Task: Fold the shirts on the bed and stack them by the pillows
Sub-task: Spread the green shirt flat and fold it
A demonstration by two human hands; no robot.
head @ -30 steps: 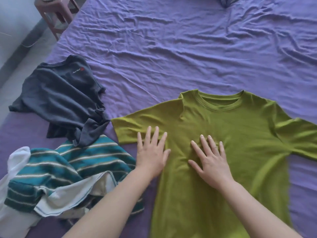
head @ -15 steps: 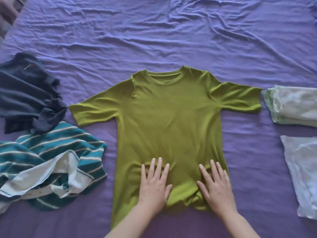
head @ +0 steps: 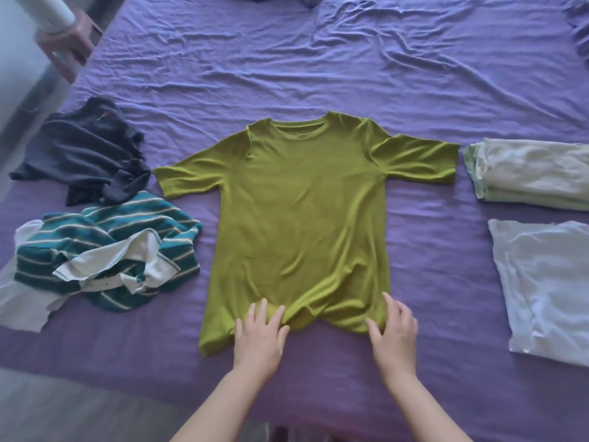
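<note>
Both hands (head: 325, 333) press the green shirt's (head: 299, 212) bunched hem.

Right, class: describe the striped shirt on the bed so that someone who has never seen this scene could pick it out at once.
Start from the purple bed and find the green T-shirt spread flat in the middle. To its left lie two crumpled shirts; the striped shirt is the nearer one, below the dark grey shirt. Only it has teal and white stripes and a white collar.
</note>
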